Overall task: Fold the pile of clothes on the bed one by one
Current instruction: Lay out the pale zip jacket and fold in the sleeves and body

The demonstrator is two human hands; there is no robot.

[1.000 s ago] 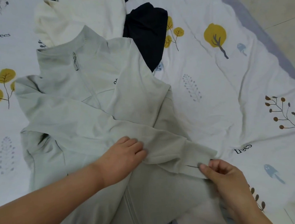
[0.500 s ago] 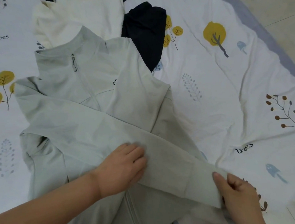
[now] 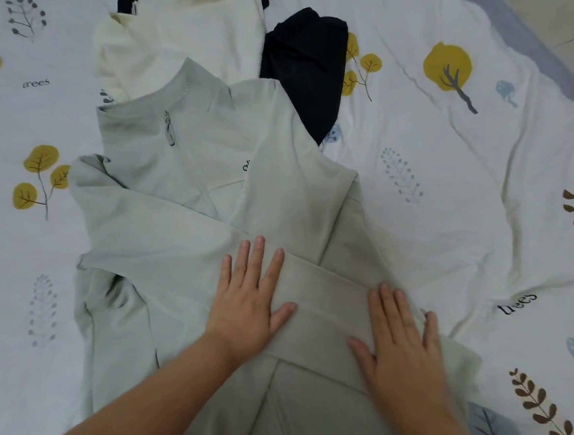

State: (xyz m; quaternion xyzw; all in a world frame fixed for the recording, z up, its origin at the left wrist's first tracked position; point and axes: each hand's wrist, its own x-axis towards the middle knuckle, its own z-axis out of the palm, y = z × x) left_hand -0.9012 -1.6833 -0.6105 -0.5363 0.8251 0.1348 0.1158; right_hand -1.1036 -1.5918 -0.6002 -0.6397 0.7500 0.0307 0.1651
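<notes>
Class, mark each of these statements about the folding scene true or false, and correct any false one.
1. Both hands lie flat on the grey jacket. True: left hand, right hand.
2. The jacket's sleeves are crossed over its front. True.
3. The right hand pinches a sleeve cuff. False: its fingers are straight, pressing.
4. A dark garment lies beyond the jacket. True.
5. The cream garment lies on top of the jacket. False: the jacket's collar overlaps it.
</notes>
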